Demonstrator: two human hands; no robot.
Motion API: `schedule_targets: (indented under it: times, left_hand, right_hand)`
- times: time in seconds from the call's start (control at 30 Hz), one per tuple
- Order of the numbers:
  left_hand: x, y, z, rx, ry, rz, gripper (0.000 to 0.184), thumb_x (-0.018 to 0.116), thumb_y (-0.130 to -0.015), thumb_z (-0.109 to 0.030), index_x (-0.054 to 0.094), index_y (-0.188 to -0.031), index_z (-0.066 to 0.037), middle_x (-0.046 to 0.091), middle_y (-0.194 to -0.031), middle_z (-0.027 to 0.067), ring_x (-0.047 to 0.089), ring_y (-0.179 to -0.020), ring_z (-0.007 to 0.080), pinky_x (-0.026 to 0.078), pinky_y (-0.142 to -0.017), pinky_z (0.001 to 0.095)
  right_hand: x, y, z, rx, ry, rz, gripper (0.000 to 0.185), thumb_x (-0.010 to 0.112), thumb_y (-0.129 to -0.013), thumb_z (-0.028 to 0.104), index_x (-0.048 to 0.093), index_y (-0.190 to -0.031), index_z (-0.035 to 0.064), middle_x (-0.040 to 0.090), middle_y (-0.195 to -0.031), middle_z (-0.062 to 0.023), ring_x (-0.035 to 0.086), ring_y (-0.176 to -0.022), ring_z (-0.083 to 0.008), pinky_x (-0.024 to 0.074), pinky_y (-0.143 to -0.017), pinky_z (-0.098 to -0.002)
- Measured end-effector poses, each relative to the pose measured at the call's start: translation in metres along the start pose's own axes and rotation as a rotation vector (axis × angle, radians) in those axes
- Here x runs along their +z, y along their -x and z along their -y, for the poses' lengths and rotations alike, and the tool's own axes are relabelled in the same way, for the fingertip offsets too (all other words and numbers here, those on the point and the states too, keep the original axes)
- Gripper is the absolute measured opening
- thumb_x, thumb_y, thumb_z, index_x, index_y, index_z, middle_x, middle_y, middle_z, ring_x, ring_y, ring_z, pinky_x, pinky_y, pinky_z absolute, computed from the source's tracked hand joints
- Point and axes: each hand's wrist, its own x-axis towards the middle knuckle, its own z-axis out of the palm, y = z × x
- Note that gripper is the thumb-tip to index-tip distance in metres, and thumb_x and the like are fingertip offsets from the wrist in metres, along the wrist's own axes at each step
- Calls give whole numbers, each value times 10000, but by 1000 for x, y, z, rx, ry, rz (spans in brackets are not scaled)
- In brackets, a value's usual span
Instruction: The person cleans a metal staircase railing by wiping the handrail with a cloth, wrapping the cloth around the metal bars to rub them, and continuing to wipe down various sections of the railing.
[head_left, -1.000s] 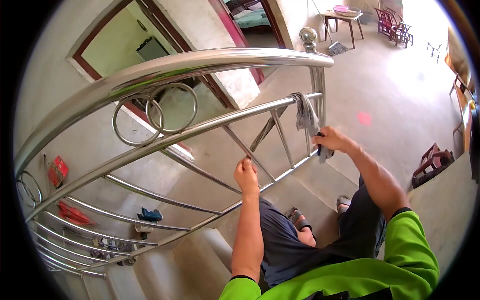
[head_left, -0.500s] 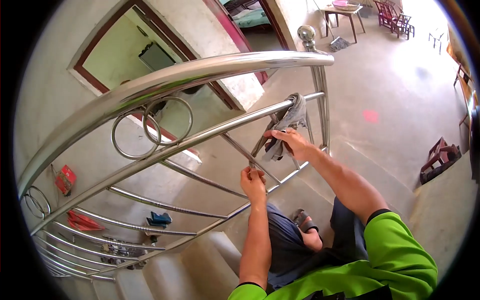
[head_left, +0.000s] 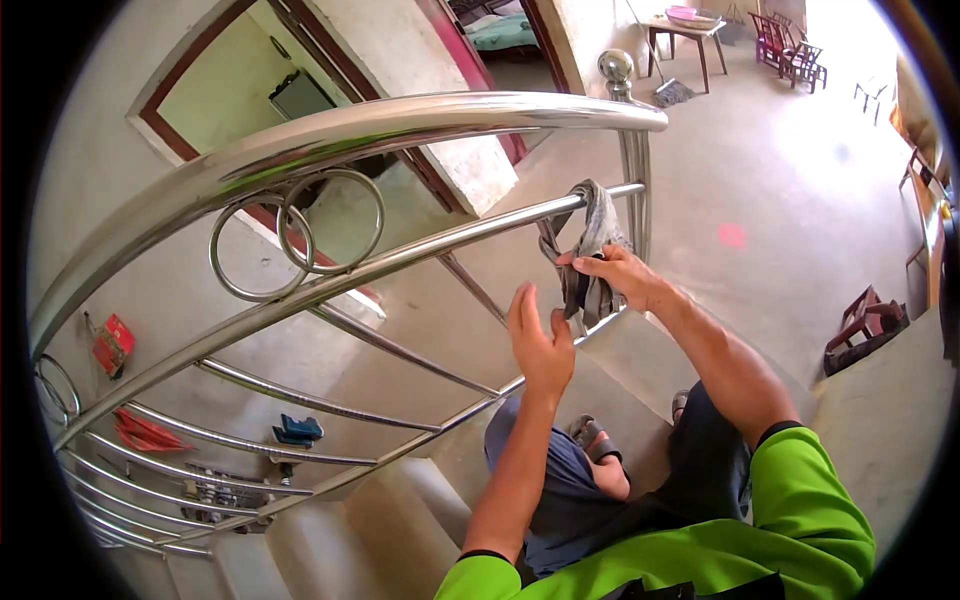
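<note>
A grey cloth [head_left: 598,215] hangs looped over the middle rail [head_left: 470,232] of a shiny metal stair railing, close to its end post. My right hand [head_left: 622,277] is closed on the hanging part of the cloth, thumb and forefinger pinching it below the rail. Lower and to the left, my left hand [head_left: 542,345] is raised with thumb and fingers apart, holding nothing. Its thumb is near the bottom end of the cloth; whether they touch, I cannot tell. The thick curved handrail [head_left: 400,115] passes above both hands.
Slanting balusters [head_left: 400,350] and paired metal rings [head_left: 330,220] fill the railing. Stair steps [head_left: 385,520] lie beneath me. On the floor beyond are a mop [head_left: 675,92], a small table [head_left: 690,28], wooden chairs [head_left: 790,45] and a wooden stool [head_left: 865,318].
My left hand has moved up and right, its fingers opening from a pinch around a cloth end near a baluster. My right hand has shifted slightly right, still gripping the cloth.
</note>
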Motion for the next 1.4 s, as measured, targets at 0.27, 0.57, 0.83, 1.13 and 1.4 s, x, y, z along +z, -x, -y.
schedule_targets:
  times: [0.27,0.57,0.83,1.13,1.4]
  left_hand:
    - [36,-32,35,-486,523,160,337,524,-976,-216,601,-1164,54,645,-1056,115,584,-931,173,458,-817,278]
    - [28,-45,48,-748,726,153,200,541,-949,-160,623,-1010,12,627,-820,41,560,-753,115,460,-704,270]
    - [-38,23,-30,-1002,1060,147,275,436,-1005,-281,537,-860,-71,388,-571,-23,371,-464,100,316,-427,269]
    - [-30,-10,5,-790,871,171,235,544,-969,-262,568,-839,-68,435,-587,-29,400,-479,77,331,-430,252]
    - [-32,-41,-24,-675,757,98,266,513,-989,-246,564,-814,-53,389,-549,-53,345,-462,41,263,-418,246]
  right_hand:
    - [-18,-26,-37,81,171,-109,302,651,-923,272,675,-1120,45,650,-888,8,595,-776,-87,504,-688,-261]
    - [-9,6,12,-13,799,-288,412,698,-833,407,619,-829,3,597,-683,-57,546,-630,-142,432,-560,-359]
    - [-3,15,22,-196,453,-332,235,608,-904,238,630,-807,26,552,-609,-4,514,-564,-103,396,-502,-287]
    - [108,140,-21,-156,590,-155,220,579,-899,185,551,-834,-24,504,-593,-90,463,-563,-142,376,-480,-349]
    - [105,194,-53,-117,345,-289,175,530,-929,115,615,-884,-31,514,-584,-13,498,-556,-94,395,-522,-262]
